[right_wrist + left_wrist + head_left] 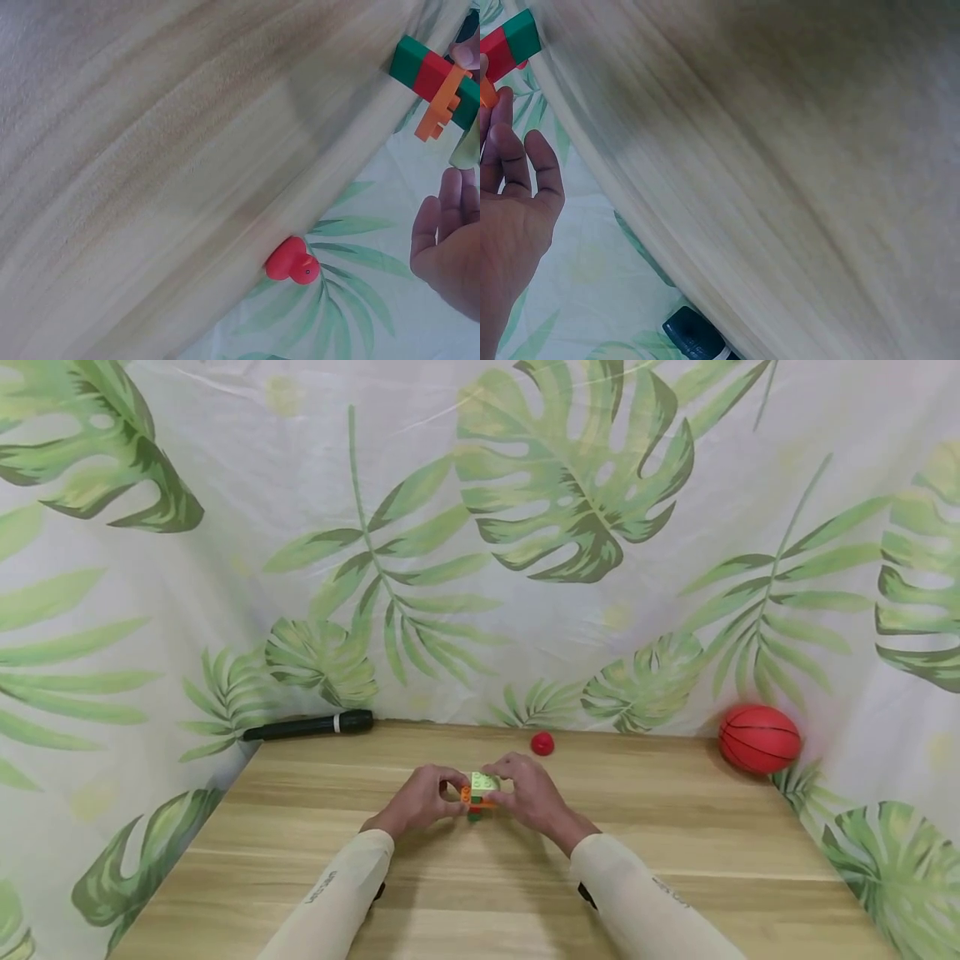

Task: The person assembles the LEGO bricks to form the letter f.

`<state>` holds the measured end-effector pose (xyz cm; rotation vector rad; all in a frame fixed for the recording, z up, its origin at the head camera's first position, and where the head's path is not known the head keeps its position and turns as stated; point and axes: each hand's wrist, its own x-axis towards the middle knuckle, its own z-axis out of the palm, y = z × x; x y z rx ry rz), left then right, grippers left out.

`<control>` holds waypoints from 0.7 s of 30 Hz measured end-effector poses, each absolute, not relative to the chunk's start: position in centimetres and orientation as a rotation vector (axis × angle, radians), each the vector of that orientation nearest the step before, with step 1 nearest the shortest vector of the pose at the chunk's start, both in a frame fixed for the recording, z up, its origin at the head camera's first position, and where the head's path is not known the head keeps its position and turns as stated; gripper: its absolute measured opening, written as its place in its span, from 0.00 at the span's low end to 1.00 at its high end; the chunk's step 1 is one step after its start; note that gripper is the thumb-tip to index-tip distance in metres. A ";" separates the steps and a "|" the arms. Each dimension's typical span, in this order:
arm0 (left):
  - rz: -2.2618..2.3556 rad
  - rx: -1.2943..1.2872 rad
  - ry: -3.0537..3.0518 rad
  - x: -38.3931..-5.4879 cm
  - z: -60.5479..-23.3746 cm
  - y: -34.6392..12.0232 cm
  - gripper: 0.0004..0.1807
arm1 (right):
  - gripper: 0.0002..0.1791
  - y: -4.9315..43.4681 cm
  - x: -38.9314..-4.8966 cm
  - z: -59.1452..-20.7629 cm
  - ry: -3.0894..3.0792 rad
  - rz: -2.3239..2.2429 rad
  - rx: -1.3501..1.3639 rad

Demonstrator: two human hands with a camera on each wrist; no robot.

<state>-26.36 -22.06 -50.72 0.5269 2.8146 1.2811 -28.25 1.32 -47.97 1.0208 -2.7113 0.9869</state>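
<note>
Above the middle of the table, both hands hold one small stack of toy building bricks. A pale green brick (pixel 483 782) is on top, and an orange piece (pixel 441 105) juts out sideways lower down. Below it come a red brick (pixel 432 75) and a dark green brick (pixel 409 61) at the bottom end. My left hand (pixel 423 795) pinches the orange piece from the left between thumb and finger. From the right, my right hand (pixel 531 795) grips the pale green brick. Fingers hide part of the stack in each wrist view.
A red toy duck (pixel 283 260) sits near the table's back edge, beyond the right hand. At the back right corner rests a red basketball (pixel 759 739). A long black object with a white band (pixel 307 725) lies at the back left, before a leaf-patterned cloth (pixel 420 610).
</note>
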 end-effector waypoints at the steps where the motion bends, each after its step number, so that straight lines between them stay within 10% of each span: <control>1: 1.283 0.522 2.814 -26.4 -50.7 -22.1 0.11 | 0.21 1.3 -28.2 -47.9 -2.716 0.986 1.018; 21: 1.293 0.454 2.817 -26.4 -50.6 -21.8 0.12 | 0.23 1.6 -28.4 -47.6 -2.780 1.005 1.008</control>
